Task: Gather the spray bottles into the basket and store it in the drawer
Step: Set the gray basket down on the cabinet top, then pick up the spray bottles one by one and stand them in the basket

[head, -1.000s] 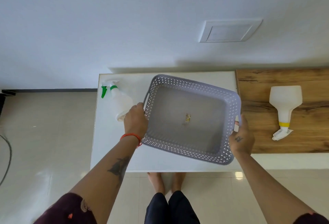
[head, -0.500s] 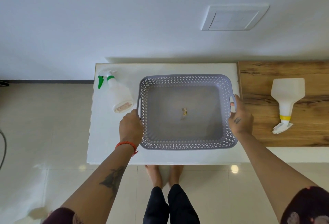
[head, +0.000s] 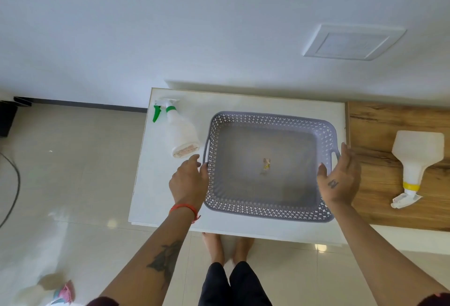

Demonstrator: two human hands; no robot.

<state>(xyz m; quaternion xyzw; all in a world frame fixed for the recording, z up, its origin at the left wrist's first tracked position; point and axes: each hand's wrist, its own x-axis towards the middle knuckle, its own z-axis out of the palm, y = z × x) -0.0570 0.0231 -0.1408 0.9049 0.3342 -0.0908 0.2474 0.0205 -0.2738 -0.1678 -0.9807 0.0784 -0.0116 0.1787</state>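
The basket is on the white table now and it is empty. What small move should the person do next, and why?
Probably move the left hand to the green-trigger spray bottle lying just beyond it and pick it up. The basket sits flat on the white table, both hands look open at its sides, and neither bottle is in it yet.

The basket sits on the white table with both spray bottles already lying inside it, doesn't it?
Not quite. The basket does sit on the white table, but the head view shows neither bottle inside it. The green-trigger bottle lies on the table to its left, and the yellow-collared bottle lies on the wooden surface to its right.
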